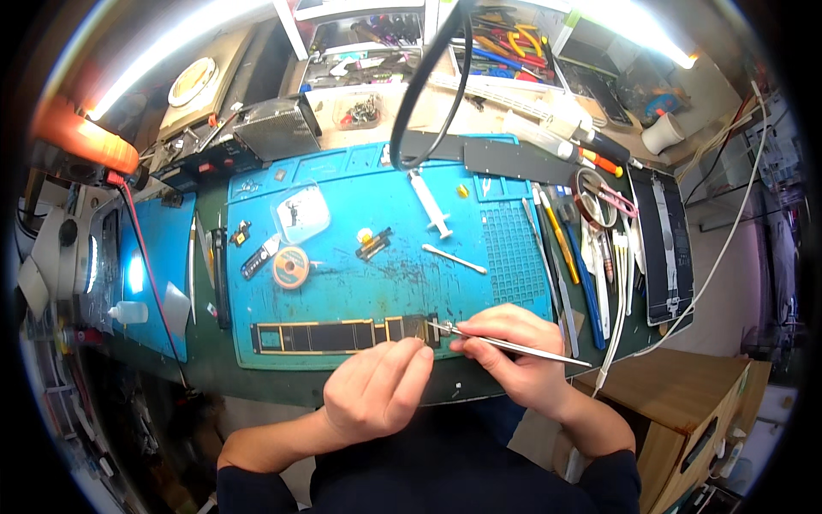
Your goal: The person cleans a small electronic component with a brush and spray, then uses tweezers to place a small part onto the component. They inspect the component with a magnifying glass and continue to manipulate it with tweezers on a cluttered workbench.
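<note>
A long dark circuit board [317, 337] with gold edges lies along the near edge of the blue work mat [360, 291]. My left hand [381, 390] is at the board's right end, thumb and fingers pinched together. Whatever is between those fingertips is too small to make out. My right hand [522, 364] grips slim metal tweezers [552, 353]. Their tips point left, at a small metallic part by the board's right end, close to my left fingertips. Whether the tips touch the part, I cannot tell.
On the mat lie a syringe [430, 204], a cotton swab [455, 259], a spool [290, 267], a clear plastic box [302, 212] and small connector parts [373, 244]. Several hand tools [561, 240] line the right side. A black cable [411, 103] hangs above the mat's far side.
</note>
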{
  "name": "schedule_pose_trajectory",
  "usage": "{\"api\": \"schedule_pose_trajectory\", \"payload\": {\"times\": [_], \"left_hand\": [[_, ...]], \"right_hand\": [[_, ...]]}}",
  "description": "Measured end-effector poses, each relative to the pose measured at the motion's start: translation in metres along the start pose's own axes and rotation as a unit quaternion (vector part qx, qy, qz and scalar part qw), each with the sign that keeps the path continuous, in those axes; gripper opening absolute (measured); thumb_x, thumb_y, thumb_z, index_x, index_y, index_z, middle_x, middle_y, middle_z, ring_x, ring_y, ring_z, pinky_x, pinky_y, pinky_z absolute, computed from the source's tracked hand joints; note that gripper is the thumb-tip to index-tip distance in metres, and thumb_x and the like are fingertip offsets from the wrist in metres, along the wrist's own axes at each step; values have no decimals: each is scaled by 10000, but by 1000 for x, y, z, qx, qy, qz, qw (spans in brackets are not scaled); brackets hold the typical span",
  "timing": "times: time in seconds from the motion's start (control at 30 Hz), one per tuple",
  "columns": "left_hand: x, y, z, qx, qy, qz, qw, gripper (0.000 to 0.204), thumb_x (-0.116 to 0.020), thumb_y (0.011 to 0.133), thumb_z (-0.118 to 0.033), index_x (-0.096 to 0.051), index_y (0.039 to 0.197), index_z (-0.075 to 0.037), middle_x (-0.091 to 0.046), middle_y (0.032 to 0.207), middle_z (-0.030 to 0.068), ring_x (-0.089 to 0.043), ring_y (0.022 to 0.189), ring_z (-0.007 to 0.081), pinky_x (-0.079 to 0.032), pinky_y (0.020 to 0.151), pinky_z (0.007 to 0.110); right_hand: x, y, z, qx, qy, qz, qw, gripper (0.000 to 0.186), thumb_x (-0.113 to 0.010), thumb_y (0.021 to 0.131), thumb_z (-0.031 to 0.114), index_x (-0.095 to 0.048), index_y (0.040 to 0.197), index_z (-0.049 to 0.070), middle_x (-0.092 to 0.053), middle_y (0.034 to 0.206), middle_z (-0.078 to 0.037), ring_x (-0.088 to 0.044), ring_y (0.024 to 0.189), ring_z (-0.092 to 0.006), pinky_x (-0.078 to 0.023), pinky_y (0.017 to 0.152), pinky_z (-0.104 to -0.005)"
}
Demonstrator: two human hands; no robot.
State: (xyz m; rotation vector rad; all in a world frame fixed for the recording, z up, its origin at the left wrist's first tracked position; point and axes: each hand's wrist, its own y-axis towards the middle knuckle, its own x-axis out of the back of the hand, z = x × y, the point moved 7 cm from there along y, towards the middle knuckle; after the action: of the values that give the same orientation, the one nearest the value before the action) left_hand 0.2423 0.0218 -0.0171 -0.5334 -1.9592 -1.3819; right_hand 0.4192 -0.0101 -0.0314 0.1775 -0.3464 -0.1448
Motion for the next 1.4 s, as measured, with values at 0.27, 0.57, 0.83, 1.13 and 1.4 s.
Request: {"api": "schedule_pose_trajectory", "payload": {"times": [0.27, 0.57, 0.83, 1.13, 1.4], "left_hand": [[-5, 7, -11, -18, 85, 46, 995, 326, -699, 856, -47, -593, 1159, 5, -715, 976, 129, -703, 730, 219, -578, 617, 284], [-11, 5, -12, -72, 122, 52, 989, 238, -639, 939, -165, -588, 1142, -51, -683, 912, 131, -665, 754, 200, -554, 650, 255], [-12, 7, -14, -71, 112, 73, 988, 244, -642, 940, -158, -581, 1151, -52, -677, 898, 130, -657, 745, 198, -547, 637, 254], [-14, 8, -16, -94, 136, 80, 983, 246, -644, 939, -161, -583, 1156, -64, -677, 891, 126, -647, 716, 192, -539, 629, 247], [-16, 8, -17, -109, 146, 85, 980, 238, -625, 931, -180, -601, 1138, -66, -695, 906, 118, -677, 735, 208, -550, 616, 249]], "right_hand": [[-3, -4, -7, -54, 33, -4, 998, 196, -750, 898, -3, -754, 1094, -12, -753, 958, -135, -727, 836, -211, -577, 723, -297], [-3, -5, -9, -58, 22, -10, 998, 210, -762, 887, -21, -754, 1097, -26, -744, 973, -148, -732, 848, -218, -584, 727, -297], [-3, -5, -7, -57, 21, -9, 998, 207, -761, 893, -16, -756, 1101, -23, -736, 989, -149, -739, 845, -212, -589, 722, -287], [-2, -3, -5, -55, 4, -4, 998, 207, -766, 880, -17, -758, 1087, -24, -743, 972, -149, -735, 842, -217, -588, 719, -296], [-2, 0, -1, -36, -19, 5, 999, 205, -763, 885, -6, -762, 1090, -15, -749, 963, -139, -730, 845, -219, -587, 717, -295]]}}
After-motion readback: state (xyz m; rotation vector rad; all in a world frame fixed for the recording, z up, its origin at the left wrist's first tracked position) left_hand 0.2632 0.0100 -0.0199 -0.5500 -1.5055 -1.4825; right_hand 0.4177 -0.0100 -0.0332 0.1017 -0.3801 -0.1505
